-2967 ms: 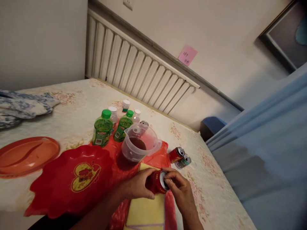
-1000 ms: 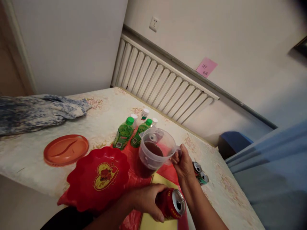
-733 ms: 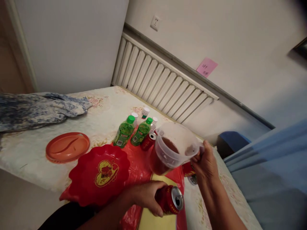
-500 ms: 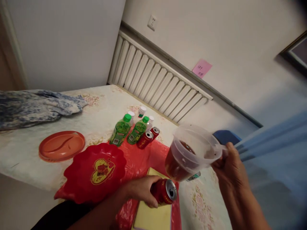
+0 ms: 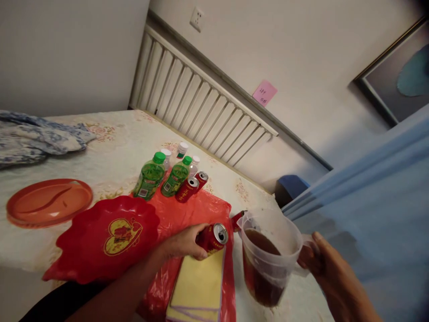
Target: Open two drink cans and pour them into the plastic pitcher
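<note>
The right hand [image 5: 330, 273] grips the handle of the clear plastic jug [image 5: 268, 255], fingers closed around it, and now holds the jug upright at the near right of the red plastic sheet [image 5: 197, 210]. One second ago the jug stood in the middle of that sheet; it has since been lifted off, carried to the right and brought lower. Dark brown liquid fills roughly its lower half. The left hand [image 5: 182, 241] remains wrapped around the red can [image 5: 212, 238], which lies tilted on its side at the near edge of the sheet, its opened top turned toward the jug and resting above the yellow cloth [image 5: 199, 286]. Can mouth and jug rim are near each other but apart.

With the jug gone from the sheet, two more red cans [image 5: 191, 186] show at its far edge, just beside two green bottles [image 5: 149, 175]. The red scalloped dish [image 5: 100, 241] lies to the left of the sheet, the orange plate [image 5: 48, 208] farther left.

Judged from this arrangement, can and jug have been brought together, so liquid can pass between them.
</note>
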The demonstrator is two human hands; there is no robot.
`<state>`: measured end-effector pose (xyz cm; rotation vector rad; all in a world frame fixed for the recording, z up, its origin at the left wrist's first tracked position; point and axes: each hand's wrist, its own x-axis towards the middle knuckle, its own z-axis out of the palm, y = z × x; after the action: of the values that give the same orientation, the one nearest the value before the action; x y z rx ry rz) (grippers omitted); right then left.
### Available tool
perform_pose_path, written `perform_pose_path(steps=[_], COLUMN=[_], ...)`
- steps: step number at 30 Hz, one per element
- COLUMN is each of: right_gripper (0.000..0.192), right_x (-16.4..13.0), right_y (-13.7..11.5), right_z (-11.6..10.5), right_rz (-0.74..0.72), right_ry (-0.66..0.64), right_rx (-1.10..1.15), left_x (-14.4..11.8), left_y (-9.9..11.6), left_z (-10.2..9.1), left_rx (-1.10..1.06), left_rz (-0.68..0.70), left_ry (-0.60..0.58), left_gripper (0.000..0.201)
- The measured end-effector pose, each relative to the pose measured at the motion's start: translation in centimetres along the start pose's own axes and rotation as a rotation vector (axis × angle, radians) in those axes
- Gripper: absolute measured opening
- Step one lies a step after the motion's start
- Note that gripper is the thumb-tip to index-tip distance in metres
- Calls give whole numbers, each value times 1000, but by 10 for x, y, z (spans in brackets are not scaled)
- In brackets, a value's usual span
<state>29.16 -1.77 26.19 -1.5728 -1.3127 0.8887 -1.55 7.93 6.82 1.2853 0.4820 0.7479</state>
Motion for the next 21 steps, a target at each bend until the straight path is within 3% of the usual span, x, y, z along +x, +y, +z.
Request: perform_pose_path(steps=[7,21], right_gripper=[64,60], right_x=[-14,-11], right_y=[23,22], right_z=[-1,9], right_rz=[44,77], right_ry=[-31,-78], right_rx=[11,-7], left_x=[0,4], left_y=[2,-5], left_z=[-2,-2], left_rx=[43,25], left_rz=[32,37], left_ry=[17,36], left_gripper=[72,76])
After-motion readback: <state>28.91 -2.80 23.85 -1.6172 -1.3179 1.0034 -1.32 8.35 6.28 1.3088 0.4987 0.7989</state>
